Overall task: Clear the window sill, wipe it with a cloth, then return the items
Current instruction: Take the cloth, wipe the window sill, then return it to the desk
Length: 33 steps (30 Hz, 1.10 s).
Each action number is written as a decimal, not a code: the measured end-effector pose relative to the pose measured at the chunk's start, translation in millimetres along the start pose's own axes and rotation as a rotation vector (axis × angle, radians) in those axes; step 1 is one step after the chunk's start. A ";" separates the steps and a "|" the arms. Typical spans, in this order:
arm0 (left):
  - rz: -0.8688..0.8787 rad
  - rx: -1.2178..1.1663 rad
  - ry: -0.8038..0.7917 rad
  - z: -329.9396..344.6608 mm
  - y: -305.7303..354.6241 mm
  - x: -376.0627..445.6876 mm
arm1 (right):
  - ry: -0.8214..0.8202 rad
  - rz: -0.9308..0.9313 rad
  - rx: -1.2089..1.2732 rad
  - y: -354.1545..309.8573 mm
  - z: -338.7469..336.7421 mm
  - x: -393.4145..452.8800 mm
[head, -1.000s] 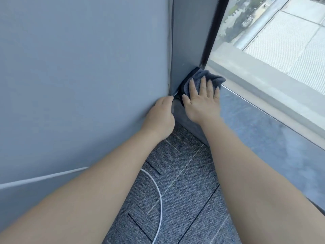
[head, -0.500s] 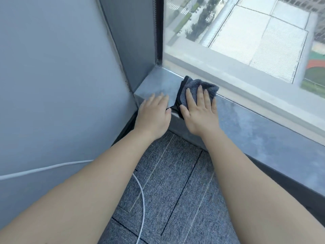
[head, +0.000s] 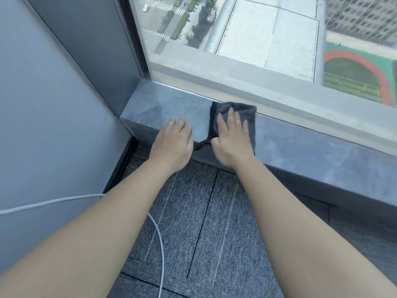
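grey stone makes up the window sill [head: 300, 151], which runs from a corner at the left, under a large pane of glass, off to the right edge of the view. outside the glass a flat roof, a street with trees and a green sports field with a red track lie far below. a grey wall [head: 53, 104] closes the left side, and grey carpet tiles [head: 204, 222] cover the floor beneath the sill.

a dark grey cloth [head: 238, 110] lies flat on the sill, its far edge just beside the window frame and its near corner hanging over the front lip. the right hand [head: 232, 138] presses down on it, palm flat, fingers [head: 231, 117] spread and straight, gripping nothing. the left hand [head: 174, 143] rests just beside it, palm down on the bare sill near the front edge, fingers loosely extended and holding nothing; it sits close to the cloth's hanging corner, and contact cannot be told.

a white cable [head: 156, 233] crosses the wall and curves down over the carpet.
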State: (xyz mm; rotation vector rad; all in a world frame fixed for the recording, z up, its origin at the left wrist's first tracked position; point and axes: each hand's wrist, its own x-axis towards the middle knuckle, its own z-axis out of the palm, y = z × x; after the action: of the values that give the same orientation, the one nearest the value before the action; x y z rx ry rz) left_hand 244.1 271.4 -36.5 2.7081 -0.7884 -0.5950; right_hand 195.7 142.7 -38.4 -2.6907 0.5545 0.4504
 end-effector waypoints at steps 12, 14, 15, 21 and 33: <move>0.140 0.032 -0.025 18.5 61.0 7.3 | 0.009 0.101 -0.002 64.0 -2.0 -31.4; 0.167 0.028 -0.047 24.3 77.4 6.2 | 0.017 0.170 0.011 86.1 -5.1 -39.8; 0.181 0.036 -0.057 27.0 84.1 5.9 | 0.023 0.201 0.017 96.8 -6.6 -44.1; 0.232 0.108 -0.122 39.1 108.0 8.6 | 0.047 0.468 0.046 147.7 -13.7 -65.9; 0.315 0.249 -0.226 36.0 96.6 3.6 | -0.080 0.293 0.043 93.5 -6.4 -69.0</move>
State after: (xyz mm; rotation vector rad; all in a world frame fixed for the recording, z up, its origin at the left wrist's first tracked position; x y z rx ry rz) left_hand 187.0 185.6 -35.5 2.6735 -1.4003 -0.7786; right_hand 96.9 81.5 -32.8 -2.5459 0.9289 0.6127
